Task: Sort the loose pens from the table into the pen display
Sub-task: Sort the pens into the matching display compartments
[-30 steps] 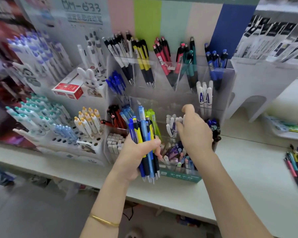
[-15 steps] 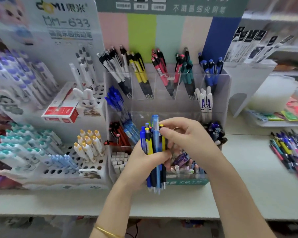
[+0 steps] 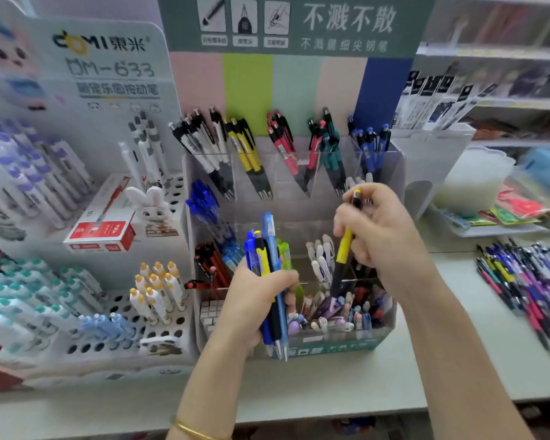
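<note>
Two hands were up in the head view, both just in front of the clear pen display [image 3: 299,208]. My left hand [image 3: 251,303] was curled tight round a bundle of pens [image 3: 269,249], blue, yellow and pale blue, held upright with their tips pointing down. My right hand [image 3: 385,230] gripped a single yellow-and-black pen [image 3: 344,246], tilted, with its clicker end poking out above my fingers and its tip down over the display's lower front compartments. In the top row, a compartment of matching yellow pens [image 3: 246,150] stood between white ones and red ones. The pile of loose pens [image 3: 527,281] lay on the white table [image 3: 331,385], well apart to the right of the display. A gold bracelet [image 3: 197,431] sat on my left wrist.
</note>
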`<state>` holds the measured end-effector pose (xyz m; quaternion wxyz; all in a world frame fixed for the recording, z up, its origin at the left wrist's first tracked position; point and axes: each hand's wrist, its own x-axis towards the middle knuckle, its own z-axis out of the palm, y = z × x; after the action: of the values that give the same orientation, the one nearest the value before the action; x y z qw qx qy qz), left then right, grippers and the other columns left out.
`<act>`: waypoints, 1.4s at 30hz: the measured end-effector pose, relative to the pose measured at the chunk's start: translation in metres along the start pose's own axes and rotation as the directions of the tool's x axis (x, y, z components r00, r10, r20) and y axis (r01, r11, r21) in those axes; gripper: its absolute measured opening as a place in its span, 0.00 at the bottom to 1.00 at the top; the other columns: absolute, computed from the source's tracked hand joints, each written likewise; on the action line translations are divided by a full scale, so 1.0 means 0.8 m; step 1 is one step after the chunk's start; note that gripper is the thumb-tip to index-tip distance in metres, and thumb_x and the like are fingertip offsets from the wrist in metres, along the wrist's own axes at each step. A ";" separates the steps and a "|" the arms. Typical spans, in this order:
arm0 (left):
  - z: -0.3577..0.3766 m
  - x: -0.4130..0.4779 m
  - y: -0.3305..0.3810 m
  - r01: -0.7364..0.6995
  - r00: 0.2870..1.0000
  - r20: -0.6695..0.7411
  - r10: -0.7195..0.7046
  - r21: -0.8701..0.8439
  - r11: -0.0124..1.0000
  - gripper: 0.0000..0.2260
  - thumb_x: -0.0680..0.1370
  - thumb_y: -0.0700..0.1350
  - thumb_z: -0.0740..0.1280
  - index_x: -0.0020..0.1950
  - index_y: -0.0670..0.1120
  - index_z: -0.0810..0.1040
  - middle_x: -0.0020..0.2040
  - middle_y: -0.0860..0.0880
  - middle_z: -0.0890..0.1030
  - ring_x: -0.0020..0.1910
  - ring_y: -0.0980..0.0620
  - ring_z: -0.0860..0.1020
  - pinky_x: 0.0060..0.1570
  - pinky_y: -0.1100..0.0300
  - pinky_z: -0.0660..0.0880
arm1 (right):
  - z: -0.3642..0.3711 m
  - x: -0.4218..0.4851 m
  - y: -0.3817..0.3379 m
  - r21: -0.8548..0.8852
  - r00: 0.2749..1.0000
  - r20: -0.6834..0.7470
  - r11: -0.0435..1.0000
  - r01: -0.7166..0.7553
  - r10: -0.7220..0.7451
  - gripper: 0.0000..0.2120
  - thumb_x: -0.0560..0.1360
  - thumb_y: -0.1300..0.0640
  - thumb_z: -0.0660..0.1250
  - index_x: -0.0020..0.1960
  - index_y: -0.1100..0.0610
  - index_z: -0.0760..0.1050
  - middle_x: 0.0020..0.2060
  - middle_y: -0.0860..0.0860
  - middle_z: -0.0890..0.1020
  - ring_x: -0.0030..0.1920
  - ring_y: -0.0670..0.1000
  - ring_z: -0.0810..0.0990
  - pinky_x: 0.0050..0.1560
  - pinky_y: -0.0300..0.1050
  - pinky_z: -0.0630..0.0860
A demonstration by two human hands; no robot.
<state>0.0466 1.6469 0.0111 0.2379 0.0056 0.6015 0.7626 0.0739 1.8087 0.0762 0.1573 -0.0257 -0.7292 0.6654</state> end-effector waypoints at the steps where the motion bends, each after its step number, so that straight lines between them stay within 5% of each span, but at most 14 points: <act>1: 0.003 0.001 -0.001 -0.036 0.999 -0.014 0.036 0.033 0.999 0.12 0.71 0.38 0.72 0.47 0.42 0.69 0.30 0.43 0.71 0.26 0.47 0.70 0.28 0.56 0.73 | 0.002 0.001 -0.003 -0.107 0.999 0.053 0.994 0.012 -0.006 0.06 0.77 0.65 0.64 0.49 0.55 0.71 0.32 0.51 0.76 0.23 0.42 0.69 0.24 0.31 0.65; 6: 0.020 0.005 0.004 -0.184 0.982 -0.024 0.186 0.074 0.980 0.10 0.73 0.34 0.70 0.47 0.46 0.73 0.28 0.50 0.73 0.27 0.51 0.72 0.30 0.55 0.70 | 0.022 0.002 -0.007 -0.318 0.946 0.324 0.942 0.107 0.002 0.09 0.71 0.61 0.72 0.50 0.53 0.80 0.38 0.52 0.81 0.34 0.47 0.77 0.39 0.42 0.77; 11: 0.019 0.009 0.007 -0.228 0.971 -0.029 0.236 0.173 0.958 0.08 0.72 0.31 0.67 0.47 0.41 0.73 0.29 0.50 0.73 0.27 0.52 0.71 0.29 0.55 0.70 | 0.025 0.012 0.002 -0.422 0.915 0.404 0.891 0.168 0.019 0.20 0.72 0.56 0.71 0.61 0.40 0.76 0.58 0.35 0.78 0.58 0.33 0.74 0.60 0.38 0.73; 15: 0.022 0.010 0.004 -0.201 0.977 -0.030 0.211 0.200 0.959 0.10 0.71 0.32 0.69 0.47 0.43 0.73 0.31 0.50 0.74 0.28 0.52 0.73 0.31 0.57 0.71 | 0.028 0.018 0.002 -0.506 0.920 0.391 0.835 0.216 0.000 0.12 0.73 0.53 0.70 0.55 0.42 0.76 0.47 0.42 0.81 0.39 0.42 0.79 0.47 0.51 0.79; 19: 0.019 0.012 0.005 -0.144 0.990 0.027 0.142 0.238 0.961 0.13 0.65 0.40 0.71 0.47 0.46 0.73 0.32 0.48 0.74 0.31 0.49 0.74 0.35 0.54 0.73 | 0.020 0.026 -0.003 -0.374 0.908 0.418 0.908 0.188 -0.017 0.07 0.73 0.60 0.71 0.49 0.53 0.77 0.34 0.49 0.80 0.28 0.45 0.77 0.33 0.39 0.75; 30: 0.034 0.016 0.016 -0.182 0.971 0.204 0.126 0.285 0.941 0.10 0.65 0.39 0.69 0.44 0.48 0.73 0.31 0.47 0.72 0.29 0.50 0.72 0.32 0.56 0.71 | -0.009 0.035 -0.006 -0.184 0.920 0.391 0.977 0.108 -0.028 0.03 0.72 0.66 0.71 0.45 0.63 0.78 0.26 0.46 0.75 0.25 0.45 0.72 0.29 0.36 0.72; 35: 0.035 0.017 0.020 -0.167 0.962 0.254 0.103 0.246 0.955 0.14 0.67 0.38 0.69 0.50 0.39 0.71 0.29 0.46 0.71 0.28 0.48 0.70 0.33 0.55 0.71 | -0.012 0.038 -0.004 -0.149 0.937 0.348 0.985 0.088 -0.031 0.03 0.73 0.66 0.70 0.44 0.64 0.77 0.23 0.45 0.75 0.24 0.43 0.72 0.27 0.33 0.70; 42: 0.032 0.012 0.025 -0.142 0.953 0.282 0.107 0.108 0.984 0.11 0.68 0.35 0.67 0.47 0.42 0.70 0.28 0.46 0.69 0.26 0.50 0.68 0.28 0.58 0.70 | -0.001 0.043 -0.003 -0.041 0.943 0.327 0.996 0.080 -0.062 0.04 0.74 0.65 0.68 0.45 0.66 0.74 0.21 0.46 0.72 0.22 0.42 0.69 0.24 0.30 0.66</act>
<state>0.0382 1.6709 0.0342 0.2697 0.1646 0.6082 0.7282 0.0419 1.8178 0.0852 0.0580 0.1063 -0.7632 0.6347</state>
